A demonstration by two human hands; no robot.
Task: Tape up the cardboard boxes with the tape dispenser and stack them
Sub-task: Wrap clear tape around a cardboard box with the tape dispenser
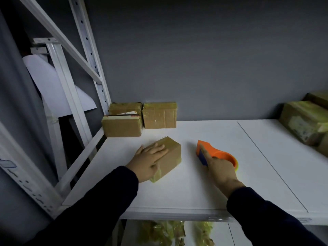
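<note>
Head view: the left hand (pixel 150 160) lies flat with straight fingers on the cardboard box (pixel 171 157), pinning it to the white shelf (pixel 213 189). The right hand (pixel 221 172) grips the orange tape dispenser (pixel 219 153) beside the box, forefinger along its top. The person would probably do best to press down firmly, then start the tape just beyond the left fingertips.

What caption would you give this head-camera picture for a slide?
A left hand rests flat on a cardboard box while the right hand grips an orange tape dispenser on a white shelf.
</note>
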